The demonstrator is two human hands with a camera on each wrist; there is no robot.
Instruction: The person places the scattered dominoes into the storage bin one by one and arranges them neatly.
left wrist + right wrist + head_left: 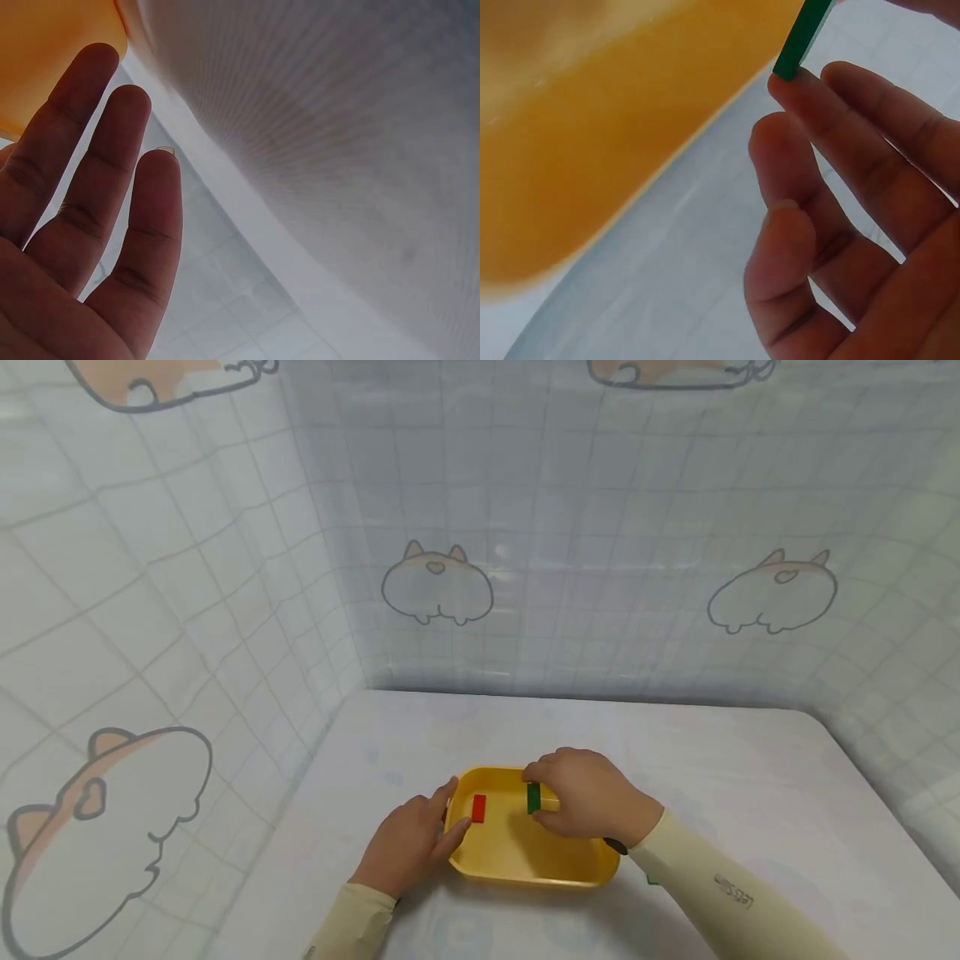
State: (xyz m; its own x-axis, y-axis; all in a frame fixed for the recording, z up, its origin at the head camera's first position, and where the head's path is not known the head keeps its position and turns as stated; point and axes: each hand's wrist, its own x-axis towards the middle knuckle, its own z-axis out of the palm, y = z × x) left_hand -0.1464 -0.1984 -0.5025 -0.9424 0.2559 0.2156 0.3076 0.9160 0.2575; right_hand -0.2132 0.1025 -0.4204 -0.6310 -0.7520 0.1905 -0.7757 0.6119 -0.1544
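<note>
A shallow yellow tray (517, 883) with rounded corners lies on the table. My left hand (408, 842) holds its left rim, thumb over the edge and index finger along the outside; three fingers (120, 142) extend loosely in the left wrist view. Just inside that rim, near the thumb, is a small red block (478, 808). Over the tray's right part, my right hand (588, 797) pinches a green block (533, 797) between thumb and fingertips. In the right wrist view the green block (804, 37) stands out as a thin slab at a fingertip.
Another green piece (653, 880) lies right of the tray, mostly hidden by the right forearm. The white table (420, 727) is bounded at its back and sides by a grid-patterned sheet (600, 610) with cartoon animals.
</note>
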